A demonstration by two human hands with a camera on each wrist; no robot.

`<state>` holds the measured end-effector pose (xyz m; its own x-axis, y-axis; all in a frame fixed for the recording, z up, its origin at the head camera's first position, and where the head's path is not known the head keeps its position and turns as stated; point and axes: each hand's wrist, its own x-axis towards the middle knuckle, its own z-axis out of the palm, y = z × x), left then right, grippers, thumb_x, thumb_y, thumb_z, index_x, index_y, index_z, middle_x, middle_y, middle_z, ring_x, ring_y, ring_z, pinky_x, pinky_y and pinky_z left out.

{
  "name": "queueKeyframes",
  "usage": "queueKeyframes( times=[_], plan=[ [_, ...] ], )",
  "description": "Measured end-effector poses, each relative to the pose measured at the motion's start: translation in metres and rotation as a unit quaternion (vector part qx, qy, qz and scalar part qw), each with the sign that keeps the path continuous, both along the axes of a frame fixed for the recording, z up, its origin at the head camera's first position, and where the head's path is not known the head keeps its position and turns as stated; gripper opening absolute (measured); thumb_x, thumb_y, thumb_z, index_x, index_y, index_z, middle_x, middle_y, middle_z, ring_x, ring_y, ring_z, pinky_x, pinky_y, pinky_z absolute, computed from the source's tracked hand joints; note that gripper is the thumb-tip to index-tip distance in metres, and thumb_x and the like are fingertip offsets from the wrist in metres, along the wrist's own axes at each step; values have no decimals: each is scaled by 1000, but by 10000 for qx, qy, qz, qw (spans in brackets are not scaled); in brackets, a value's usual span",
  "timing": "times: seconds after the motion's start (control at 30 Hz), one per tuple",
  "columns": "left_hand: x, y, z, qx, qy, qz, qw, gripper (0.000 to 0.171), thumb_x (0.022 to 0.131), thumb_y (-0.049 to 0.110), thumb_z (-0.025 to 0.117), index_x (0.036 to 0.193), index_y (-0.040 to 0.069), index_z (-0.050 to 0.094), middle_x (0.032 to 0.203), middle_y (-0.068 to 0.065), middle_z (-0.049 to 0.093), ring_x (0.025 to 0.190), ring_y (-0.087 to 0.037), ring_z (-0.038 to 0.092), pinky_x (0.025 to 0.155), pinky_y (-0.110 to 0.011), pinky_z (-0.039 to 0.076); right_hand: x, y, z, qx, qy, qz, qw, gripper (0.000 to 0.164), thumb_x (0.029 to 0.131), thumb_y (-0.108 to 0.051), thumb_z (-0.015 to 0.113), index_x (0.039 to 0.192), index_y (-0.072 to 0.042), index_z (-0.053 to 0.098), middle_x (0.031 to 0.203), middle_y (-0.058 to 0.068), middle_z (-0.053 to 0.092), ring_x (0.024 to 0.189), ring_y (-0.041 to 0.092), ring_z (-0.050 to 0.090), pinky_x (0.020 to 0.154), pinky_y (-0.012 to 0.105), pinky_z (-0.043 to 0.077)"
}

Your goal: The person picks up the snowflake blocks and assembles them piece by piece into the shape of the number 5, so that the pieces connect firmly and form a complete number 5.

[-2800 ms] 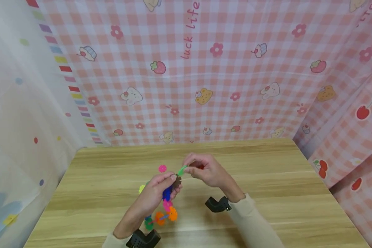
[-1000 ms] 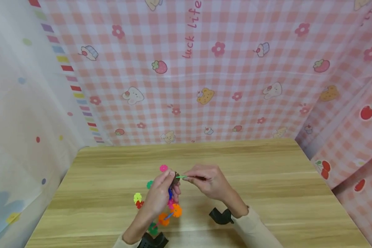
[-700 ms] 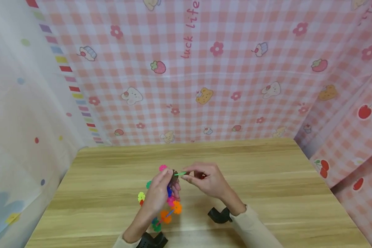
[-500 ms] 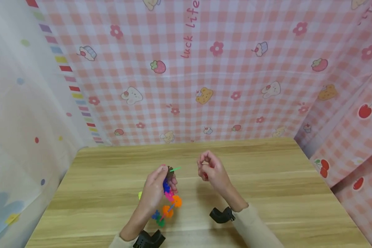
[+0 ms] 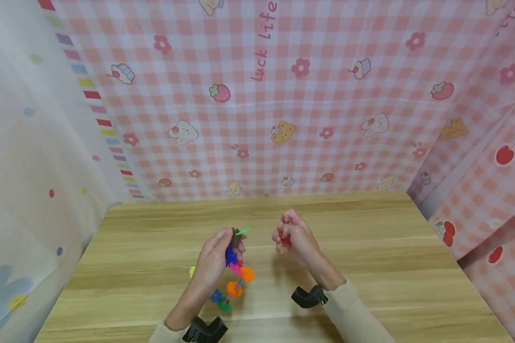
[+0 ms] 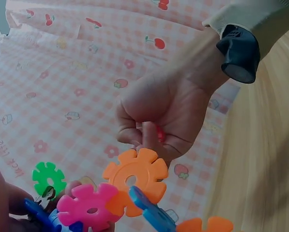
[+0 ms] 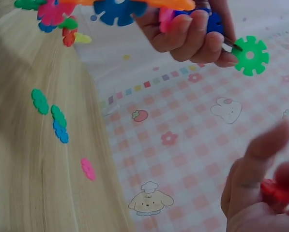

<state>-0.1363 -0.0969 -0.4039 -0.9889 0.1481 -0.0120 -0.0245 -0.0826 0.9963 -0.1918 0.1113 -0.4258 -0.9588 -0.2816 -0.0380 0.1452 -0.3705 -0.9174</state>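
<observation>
My left hand (image 5: pixel 214 257) grips a chain of interlocking snowflake discs by its brown and dark blue pieces. A bright green disc (image 7: pixel 250 55) sticks out from the brown one at the chain's end, pointing toward the right. Below the hand hang a pink disc (image 6: pixel 88 208), orange discs (image 5: pixel 247 274), a blue disc (image 5: pixel 216 296) and a dark green disc (image 5: pixel 224 304). To the right, apart from the chain, my right hand (image 5: pixel 298 233) has its fingers curled round a red disc (image 5: pixel 285 239), which is mostly hidden by the fingers.
On the wooden table (image 5: pixel 369 247), the right wrist view shows loose discs: a green one (image 7: pixel 39 101), a green and blue pair (image 7: pixel 59 123) and a pink one (image 7: pixel 87 169). A yellow disc (image 5: pixel 192 271) peeks out beside the left forearm. Patterned curtains (image 5: pixel 257 119) enclose the table.
My right hand has let go of the bright green disc, which stays on the chain, and has drawn away to the right. The left hand has shifted slightly left with the chain.
</observation>
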Motion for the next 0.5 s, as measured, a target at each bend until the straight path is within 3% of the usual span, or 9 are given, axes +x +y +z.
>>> queueKeyframes(
  times=[0.17, 0.3, 0.4, 0.5],
  plan=[
    [-1, 1, -1, 45, -70, -59, 9999, 43, 110, 27, 31, 107, -5, 59, 84, -7, 55, 67, -15, 55, 57, -21, 52, 1, 3, 1, -156, 256, 483, 9984, 23, 85, 13, 36, 96, -7, 35, 82, 5, 47, 68, 15, 60, 60, 25, 58],
    [0, 2, -1, 11, -111, -71, 9999, 43, 110, 27, 30, 108, -5, 59, 85, -7, 55, 67, -15, 55, 58, -22, 52, 2, 5, 3, -194, 474, 834, 9952, 19, 92, 12, 46, 100, -4, 40, 84, 8, 58, 76, 20, 69, 74, 33, 61],
    [0, 2, -2, 15, -160, -105, 9998, 43, 110, 27, 30, 109, -5, 60, 85, -7, 55, 68, -15, 54, 59, -21, 52, 5, 6, 4, 166, 629, 845, 9943, 19, 92, 8, 55, 101, -5, 44, 86, 5, 65, 75, 17, 66, 69, 29, 60],
    [0, 2, -2, 30, -180, -157, 9997, 43, 110, 27, 32, 109, -5, 60, 85, -7, 53, 69, -15, 52, 60, -21, 50, 8, 6, 8, 646, 772, 671, 9926, 20, 91, 2, 65, 101, -8, 51, 86, 1, 70, 64, 12, 57, 54, 22, 51]
  ],
)
